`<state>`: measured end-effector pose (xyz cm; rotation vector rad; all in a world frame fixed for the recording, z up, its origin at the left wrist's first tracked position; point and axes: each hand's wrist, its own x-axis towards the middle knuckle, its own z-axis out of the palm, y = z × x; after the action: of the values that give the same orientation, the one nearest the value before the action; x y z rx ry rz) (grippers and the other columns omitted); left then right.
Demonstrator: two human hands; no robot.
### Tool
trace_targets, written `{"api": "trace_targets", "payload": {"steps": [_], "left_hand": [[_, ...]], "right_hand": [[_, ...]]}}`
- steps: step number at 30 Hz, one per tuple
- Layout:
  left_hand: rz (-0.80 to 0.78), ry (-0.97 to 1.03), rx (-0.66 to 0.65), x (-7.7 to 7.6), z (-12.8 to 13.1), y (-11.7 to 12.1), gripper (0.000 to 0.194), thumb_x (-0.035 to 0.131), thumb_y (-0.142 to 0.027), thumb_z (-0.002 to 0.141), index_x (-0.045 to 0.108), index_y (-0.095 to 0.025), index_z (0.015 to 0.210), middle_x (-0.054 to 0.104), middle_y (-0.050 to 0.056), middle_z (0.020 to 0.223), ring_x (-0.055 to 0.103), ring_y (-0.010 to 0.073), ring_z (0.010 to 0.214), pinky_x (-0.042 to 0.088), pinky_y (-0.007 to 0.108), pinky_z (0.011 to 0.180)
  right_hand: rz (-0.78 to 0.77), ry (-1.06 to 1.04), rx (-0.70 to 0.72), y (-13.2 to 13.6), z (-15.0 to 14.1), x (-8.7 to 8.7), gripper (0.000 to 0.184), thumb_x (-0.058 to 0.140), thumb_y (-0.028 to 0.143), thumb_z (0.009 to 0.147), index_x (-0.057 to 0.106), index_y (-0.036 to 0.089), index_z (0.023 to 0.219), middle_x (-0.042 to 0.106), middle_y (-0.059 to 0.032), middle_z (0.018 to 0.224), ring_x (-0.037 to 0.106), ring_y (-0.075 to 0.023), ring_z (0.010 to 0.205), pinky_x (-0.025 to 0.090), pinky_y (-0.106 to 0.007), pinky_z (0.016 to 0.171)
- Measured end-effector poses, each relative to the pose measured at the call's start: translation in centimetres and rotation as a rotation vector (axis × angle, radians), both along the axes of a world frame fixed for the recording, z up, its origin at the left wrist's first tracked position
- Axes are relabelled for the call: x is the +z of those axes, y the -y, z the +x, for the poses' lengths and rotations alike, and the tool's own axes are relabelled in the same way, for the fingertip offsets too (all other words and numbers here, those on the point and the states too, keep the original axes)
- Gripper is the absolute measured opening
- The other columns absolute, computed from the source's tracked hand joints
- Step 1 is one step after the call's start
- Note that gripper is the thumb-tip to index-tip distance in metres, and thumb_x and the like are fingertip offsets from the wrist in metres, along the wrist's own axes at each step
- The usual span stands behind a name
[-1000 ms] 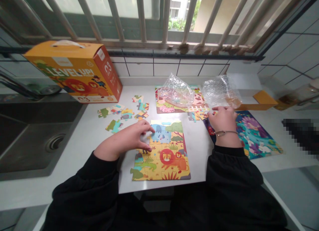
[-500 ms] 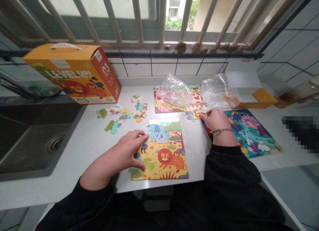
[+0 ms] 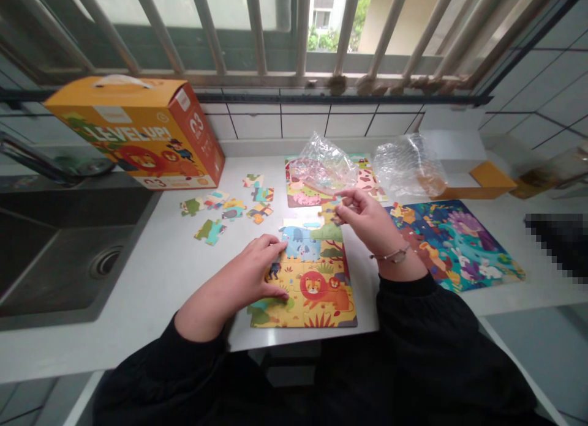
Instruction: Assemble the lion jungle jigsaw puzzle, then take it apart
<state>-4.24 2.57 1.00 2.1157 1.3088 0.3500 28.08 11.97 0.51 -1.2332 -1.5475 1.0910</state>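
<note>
Right hand pinching a small, mostly yellow card puzzle piece

The flat, oblong, mostly yellow card lion puzzle lies to the left of the right hand and on its near side, with its long way going from near to far; the right hand, its thumb and finger squeezed on the piece, is closer to the far end, and the left hand rests at the left side, thumb and fingers apart

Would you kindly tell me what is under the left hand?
Under the left hand is the left edge of the lion puzzle, with part of a small figure showing; the covered portion cannot be seen.
</note>
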Motion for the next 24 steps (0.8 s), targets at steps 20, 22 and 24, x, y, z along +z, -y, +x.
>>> {"api": "trace_targets", "payload": {"steps": [20, 22, 24], "left_hand": [[0.04, 0.082, 0.276, -0.5, -3.0, -0.3, 0.091, 0.103, -0.036, 0.068, 0.06, -0.027, 0.148, 0.069, 0.009, 0.132, 0.07, 0.0307, 0.112, 0.062, 0.049, 0.103], [0.047, 0.07, 0.255, -0.6, -3.1, -0.3, 0.092, 0.102, -0.038, 0.07, 0.06, -0.027, 0.151, 0.069, 0.009, 0.135, 0.071, 0.0314, 0.114, 0.062, 0.049, 0.105], [0.048, 0.061, 0.225, -0.5, -3.1, -0.2, 0.084, 0.1, -0.04, 0.074, 0.062, -0.028, 0.149, 0.069, 0.008, 0.134, 0.071, 0.0311, 0.113, 0.062, 0.049, 0.105]], "right_hand": [[0.072, 0.333, 0.324, 4.3, -10.6, -1.4, 0.024, 0.091, 0.025, 0.098, 0.075, 0.023, 0.115, 0.079, 0.0014, 0.096, 0.067, -0.0138, 0.078, 0.051, -0.029, 0.075], [0.101, 0.369, 0.333, 4.2, -10.7, -1.6, 0.024, 0.091, 0.024, 0.098, 0.076, 0.023, 0.116, 0.08, 0.0006, 0.098, 0.067, -0.0143, 0.079, 0.051, -0.029, 0.077], [0.15, 0.409, 0.34, 4.1, -10.7, -1.8, 0.023, 0.091, 0.023, 0.098, 0.077, 0.022, 0.117, 0.08, -0.0009, 0.099, 0.069, -0.0156, 0.082, 0.053, -0.031, 0.081]]}}
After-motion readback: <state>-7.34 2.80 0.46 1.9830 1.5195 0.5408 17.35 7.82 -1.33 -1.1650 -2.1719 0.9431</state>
